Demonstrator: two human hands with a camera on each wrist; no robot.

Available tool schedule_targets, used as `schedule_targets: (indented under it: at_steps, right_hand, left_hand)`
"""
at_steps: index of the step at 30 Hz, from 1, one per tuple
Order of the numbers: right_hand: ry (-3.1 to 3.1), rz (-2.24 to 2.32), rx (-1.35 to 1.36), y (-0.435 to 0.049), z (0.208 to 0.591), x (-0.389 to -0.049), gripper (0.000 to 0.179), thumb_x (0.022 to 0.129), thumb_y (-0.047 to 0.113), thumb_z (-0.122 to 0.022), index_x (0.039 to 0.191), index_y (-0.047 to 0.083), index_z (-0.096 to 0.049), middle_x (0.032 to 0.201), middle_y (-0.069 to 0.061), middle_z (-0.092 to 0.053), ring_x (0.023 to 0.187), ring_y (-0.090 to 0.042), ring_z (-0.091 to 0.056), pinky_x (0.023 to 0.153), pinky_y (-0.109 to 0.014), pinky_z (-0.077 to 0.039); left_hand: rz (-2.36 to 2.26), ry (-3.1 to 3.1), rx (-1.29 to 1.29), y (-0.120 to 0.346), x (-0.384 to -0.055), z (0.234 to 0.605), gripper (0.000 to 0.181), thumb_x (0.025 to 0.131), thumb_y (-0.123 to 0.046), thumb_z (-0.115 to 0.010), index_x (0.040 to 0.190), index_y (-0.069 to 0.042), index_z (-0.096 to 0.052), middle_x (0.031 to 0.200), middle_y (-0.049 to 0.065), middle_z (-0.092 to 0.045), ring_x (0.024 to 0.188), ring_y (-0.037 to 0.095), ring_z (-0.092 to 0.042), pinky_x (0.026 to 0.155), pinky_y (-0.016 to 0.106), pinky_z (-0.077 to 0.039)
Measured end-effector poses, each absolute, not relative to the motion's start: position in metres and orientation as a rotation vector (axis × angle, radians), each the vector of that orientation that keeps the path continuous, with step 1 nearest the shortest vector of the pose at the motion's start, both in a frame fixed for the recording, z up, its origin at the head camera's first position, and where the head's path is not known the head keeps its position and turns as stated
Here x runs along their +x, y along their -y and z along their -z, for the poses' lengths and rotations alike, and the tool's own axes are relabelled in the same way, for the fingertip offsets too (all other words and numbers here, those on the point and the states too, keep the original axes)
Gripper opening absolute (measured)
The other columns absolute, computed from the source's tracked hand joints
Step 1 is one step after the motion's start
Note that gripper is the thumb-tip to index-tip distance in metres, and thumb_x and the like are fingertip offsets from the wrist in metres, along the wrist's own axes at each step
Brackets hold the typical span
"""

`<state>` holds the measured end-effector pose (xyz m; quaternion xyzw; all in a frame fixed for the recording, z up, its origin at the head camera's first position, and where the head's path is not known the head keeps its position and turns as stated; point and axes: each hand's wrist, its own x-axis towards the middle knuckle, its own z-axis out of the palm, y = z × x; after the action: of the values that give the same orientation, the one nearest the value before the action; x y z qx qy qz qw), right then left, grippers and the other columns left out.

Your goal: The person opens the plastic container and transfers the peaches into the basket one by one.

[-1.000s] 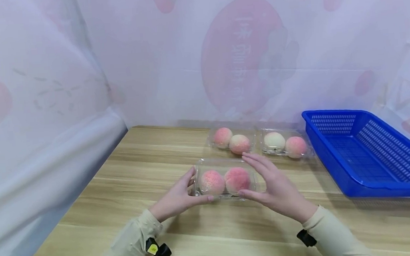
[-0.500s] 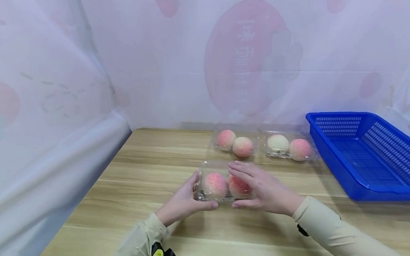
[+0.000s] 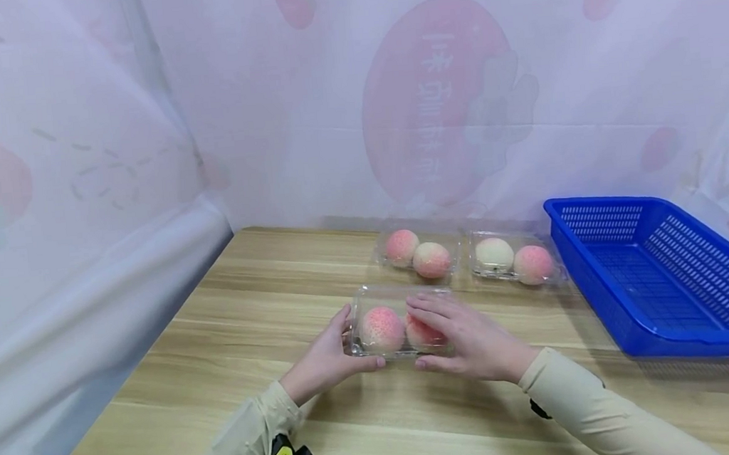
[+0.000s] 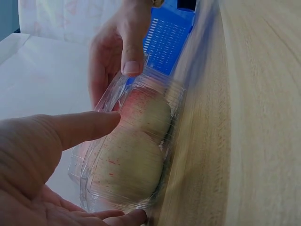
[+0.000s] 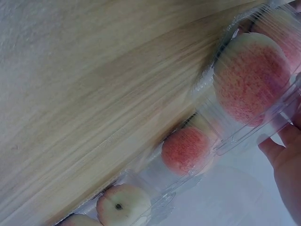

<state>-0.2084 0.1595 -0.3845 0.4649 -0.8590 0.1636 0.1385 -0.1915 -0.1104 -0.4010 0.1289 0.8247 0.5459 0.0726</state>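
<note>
The head camera is looking forward and down at the table (image 3: 218, 332) from above, framing the left hand (image 3: 324, 363) at seven o'clock and right hand (image 3: 472, 337) at five. The left wrist camera is peering closely along the clear box (image 3: 392, 296), rolled sideways, facing the blue basket (image 4: 167, 40) just past twelve. The right wrist camera is viewing that box closely at two o'clock. All three views are sharing the box; head and left wrist are both including the basket.

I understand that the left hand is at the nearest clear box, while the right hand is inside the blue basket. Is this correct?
Not fully. The right hand is not inside the blue basket: the head view shows it at the same clear box, partly covering one fruit. The left hand is at that box.
</note>
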Motion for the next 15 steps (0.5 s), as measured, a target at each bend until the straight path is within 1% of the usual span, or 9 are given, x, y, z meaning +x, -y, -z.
schedule_targets:
  at_steps: [8,15]
  right_hand:
    - [2.493,-0.479,1.359,-0.1597,0.3844,-0.2084,0.073,0.091,0.044,-0.069,0.144,0.001,-0.046,0.149,-0.015,-0.043,0.138,-0.034,-0.036,0.113,-0.053,-0.024]
    - [2.492,-0.474,1.366,-0.1608,0.3845,-0.2094,0.068,0.092,0.042,-0.067,0.143,0.001,-0.048,0.148,-0.014,-0.044,0.137,-0.034,-0.037,0.113,-0.053,-0.024]
  left_hand:
    - [-1.643,-2.485,0.366,0.1096,-0.1912,0.4012,0.115,0.071,-0.020,-0.090,0.154,0.005,-0.013,0.147,0.031,-0.036,0.129,0.044,-0.043,0.104,0.056,-0.037]
    - [-1.666,-2.475,0.373,0.1098,-0.1913,0.4023,0.114,0.071,-0.018,-0.090,0.153,0.007,-0.014,0.147,0.031,-0.035,0.130,0.045,-0.041,0.105,0.054,-0.036]
